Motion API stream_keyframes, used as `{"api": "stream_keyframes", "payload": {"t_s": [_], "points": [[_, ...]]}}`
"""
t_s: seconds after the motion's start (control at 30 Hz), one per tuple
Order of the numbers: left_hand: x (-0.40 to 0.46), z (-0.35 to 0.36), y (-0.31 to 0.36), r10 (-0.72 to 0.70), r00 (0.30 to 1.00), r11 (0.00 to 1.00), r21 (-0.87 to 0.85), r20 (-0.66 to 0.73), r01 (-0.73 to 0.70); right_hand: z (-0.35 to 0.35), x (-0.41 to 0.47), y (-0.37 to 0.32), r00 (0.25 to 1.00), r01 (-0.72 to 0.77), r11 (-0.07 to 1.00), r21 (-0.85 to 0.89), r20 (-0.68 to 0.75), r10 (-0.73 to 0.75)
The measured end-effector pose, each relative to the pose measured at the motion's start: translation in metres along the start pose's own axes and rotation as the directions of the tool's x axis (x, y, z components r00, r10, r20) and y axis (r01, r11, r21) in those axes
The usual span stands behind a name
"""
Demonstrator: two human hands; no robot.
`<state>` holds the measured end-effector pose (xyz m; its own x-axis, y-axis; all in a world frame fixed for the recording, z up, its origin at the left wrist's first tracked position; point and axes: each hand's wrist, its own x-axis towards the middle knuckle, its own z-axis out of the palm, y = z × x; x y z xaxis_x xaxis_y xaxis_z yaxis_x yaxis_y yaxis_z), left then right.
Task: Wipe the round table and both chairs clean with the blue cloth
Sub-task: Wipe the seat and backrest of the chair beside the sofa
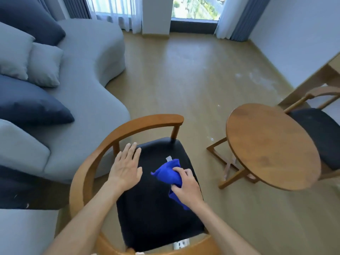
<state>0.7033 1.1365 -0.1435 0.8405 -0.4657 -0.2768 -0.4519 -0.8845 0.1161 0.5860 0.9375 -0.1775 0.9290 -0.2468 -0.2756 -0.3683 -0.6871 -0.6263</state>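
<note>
A bunched blue cloth [170,173] sits in the grip of the right hand [185,184], its fingers [179,170] curled round the fabric and pinching it into a wad above the black padded seat [156,214] of the near chair [103,144]. A loose fold of the cloth hangs below the heel of that hand, and a small white tag [168,158] shows just beyond the fingertips. To the left of the gripping fingers, the left hand [126,167] lies flat and open over the seat, its fingers [131,149] straight and slightly spread, their tips reaching toward the chair's curved wooden backrest rail. Whether that palm presses the cushion or floats just over it cannot be told. Both bare forearms stretch in from the bottom of the view. Well to the right of the cloth-holding fingers stands the round wooden worktop [272,144] on crossed legs, and behind it the second chair [320,133], also black-seated, is partly tucked under its edge. Off to the left of the open fingers runs a grey curved sofa [88,74] with dark blue and pale grey cushions [44,65]. Pale wood floor [184,74] leads away to curtained windows [117,10] at the far wall.
</note>
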Motion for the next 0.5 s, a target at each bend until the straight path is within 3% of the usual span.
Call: {"api": "stream_keyframes", "payload": {"t_s": [0.17,0.27,0.4,0.5], "points": [[-0.015,-0.073,0.051,0.044,0.981,0.976,-0.199,-0.191,-0.082,-0.064,-0.02,-0.049,0.964,0.138,0.985,0.101,-0.242,-0.11],[-0.019,-0.115,0.081,0.037,0.983,0.902,-0.417,-0.178,-0.109,-0.105,-0.033,-0.067,0.934,0.162,0.976,0.145,-0.341,-0.104],[-0.025,-0.159,0.122,0.167,0.986,0.609,-0.785,-0.012,-0.113,-0.16,-0.052,-0.073,0.892,0.211,0.938,0.275,-0.447,-0.07],[-0.032,-0.188,0.161,0.28,0.96,0.399,-0.907,-0.017,-0.133,-0.199,-0.067,-0.067,0.861,0.271,0.898,0.347,-0.504,-0.065]]}}
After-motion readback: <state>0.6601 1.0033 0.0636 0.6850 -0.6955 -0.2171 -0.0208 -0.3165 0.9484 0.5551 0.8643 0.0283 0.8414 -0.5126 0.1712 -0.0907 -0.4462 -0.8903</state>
